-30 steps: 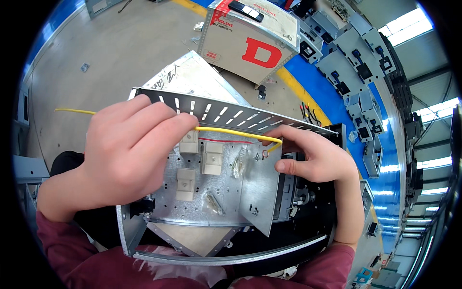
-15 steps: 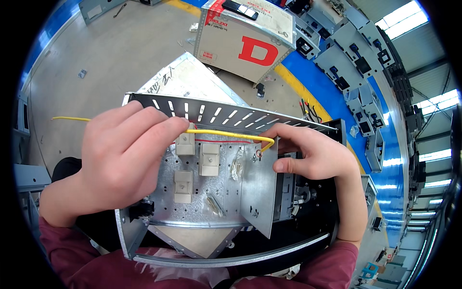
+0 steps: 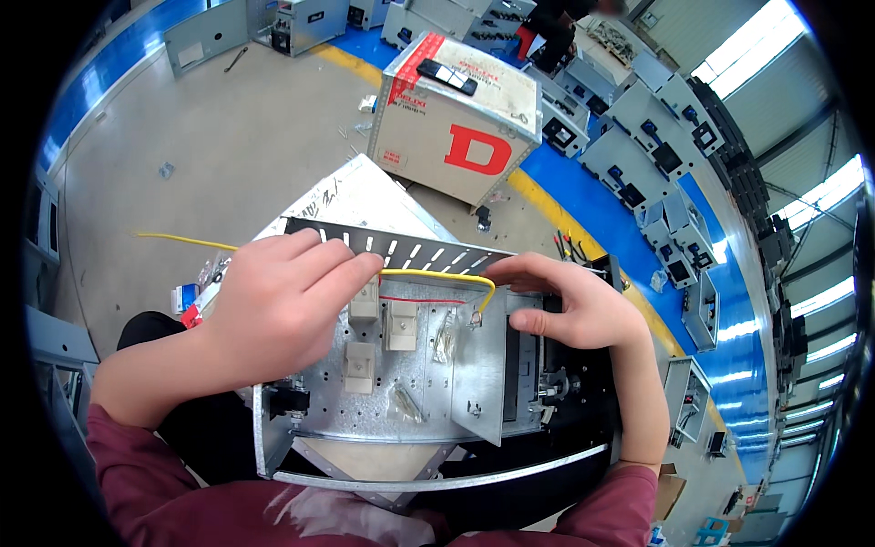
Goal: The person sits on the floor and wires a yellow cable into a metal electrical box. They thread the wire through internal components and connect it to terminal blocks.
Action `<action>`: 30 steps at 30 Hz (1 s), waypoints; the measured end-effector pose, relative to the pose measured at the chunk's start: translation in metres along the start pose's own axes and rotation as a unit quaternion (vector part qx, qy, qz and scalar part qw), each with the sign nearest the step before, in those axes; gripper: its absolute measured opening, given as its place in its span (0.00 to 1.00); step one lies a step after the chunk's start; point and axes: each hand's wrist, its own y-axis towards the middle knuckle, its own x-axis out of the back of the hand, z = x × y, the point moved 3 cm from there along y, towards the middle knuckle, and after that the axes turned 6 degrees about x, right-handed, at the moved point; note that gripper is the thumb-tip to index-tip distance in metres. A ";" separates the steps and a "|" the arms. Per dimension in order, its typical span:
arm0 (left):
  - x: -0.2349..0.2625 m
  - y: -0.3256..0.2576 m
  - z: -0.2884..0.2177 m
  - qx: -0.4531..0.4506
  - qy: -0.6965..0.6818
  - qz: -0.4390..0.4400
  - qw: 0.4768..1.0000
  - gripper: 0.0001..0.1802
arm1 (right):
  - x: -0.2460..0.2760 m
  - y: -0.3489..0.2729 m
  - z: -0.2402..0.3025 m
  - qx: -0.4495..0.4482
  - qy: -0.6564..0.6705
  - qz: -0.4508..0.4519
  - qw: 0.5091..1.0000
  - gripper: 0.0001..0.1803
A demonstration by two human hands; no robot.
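Observation:
Between its thumb and fingers, my left hand (image 3: 290,299) pinches a yellow wire (image 3: 437,273). One end trails out to the left; the other bends down to a small fitting on an upright metal plate (image 3: 483,387). My right hand (image 3: 583,305) is open beside that bend, thumb and fingers apart around the plate's top. Whether its fingertips touch the wire is unclear. Beneath both hands lies a metal cabinet (image 3: 437,488) with a slotted far side (image 3: 401,248). Inside are beige blocks (image 3: 401,326), a red wire (image 3: 419,300) and small bags of hardware (image 3: 406,404).
Past the cabinet stands a large carton (image 3: 456,137) with a phone (image 3: 447,77) on top. A white panel (image 3: 365,196) lies just behind the slotted side. Several grey cabinets (image 3: 656,150) line the blue floor at right. A wrench (image 3: 236,60) rests on the floor.
The view has shifted, so the cabinet and carton appear displaced. My left hand keeps its pinch on the yellow wire, and my right hand stays by the bend.

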 end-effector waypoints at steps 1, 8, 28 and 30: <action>0.000 0.000 0.000 -0.002 0.002 0.001 1.000 0.25 | 0.000 0.000 0.006 0.011 0.004 -0.023 1.000 0.30; -0.008 0.001 -0.003 -0.021 0.037 0.070 0.997 0.26 | -0.010 0.021 0.031 -0.038 -0.074 -0.065 0.994 0.17; -0.059 0.046 -0.007 -0.103 0.073 0.255 0.959 0.11 | -0.018 0.010 -0.026 -0.203 -0.263 -0.012 0.943 0.17; -0.063 0.046 -0.006 -0.099 0.066 0.265 0.957 0.10 | -0.020 0.010 -0.030 -0.213 -0.258 -0.008 0.942 0.18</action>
